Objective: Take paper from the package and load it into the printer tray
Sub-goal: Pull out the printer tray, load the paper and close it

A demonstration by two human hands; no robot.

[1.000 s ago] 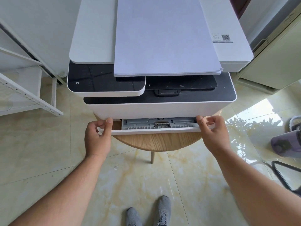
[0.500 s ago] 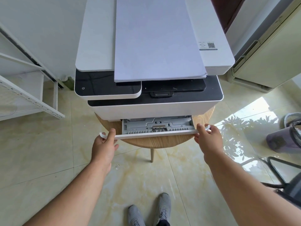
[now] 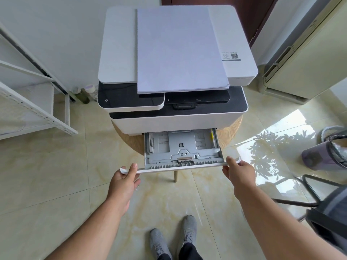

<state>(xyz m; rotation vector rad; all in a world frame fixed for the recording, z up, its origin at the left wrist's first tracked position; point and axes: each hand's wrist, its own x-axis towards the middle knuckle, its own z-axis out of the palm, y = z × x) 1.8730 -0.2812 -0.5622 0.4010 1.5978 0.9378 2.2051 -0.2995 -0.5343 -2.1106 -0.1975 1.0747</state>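
Note:
A white and black printer (image 3: 120, 53) stands on a small round wooden table (image 3: 230, 131). On its lid lies a stack of white paper (image 3: 178, 49). The grey paper tray (image 3: 181, 149) is pulled partway out of the printer's front, and no paper lies in it. My left hand (image 3: 124, 182) grips the left end of the tray's white front panel. At the panel's right end, my right hand (image 3: 238, 171) holds on in the same way. No paper package shows in this view.
A white metal shelf (image 3: 37, 109) stands at the left. A cream cabinet (image 3: 308, 59) is at the right, with a purple bin (image 3: 326, 151) and a dark chair (image 3: 330, 209) nearer me. My grey shoes (image 3: 174, 239) rest on the glossy tiled floor.
Both hands have pulled the tray further out toward me, and more of its grey inside shows. The view has backed away from the printer.

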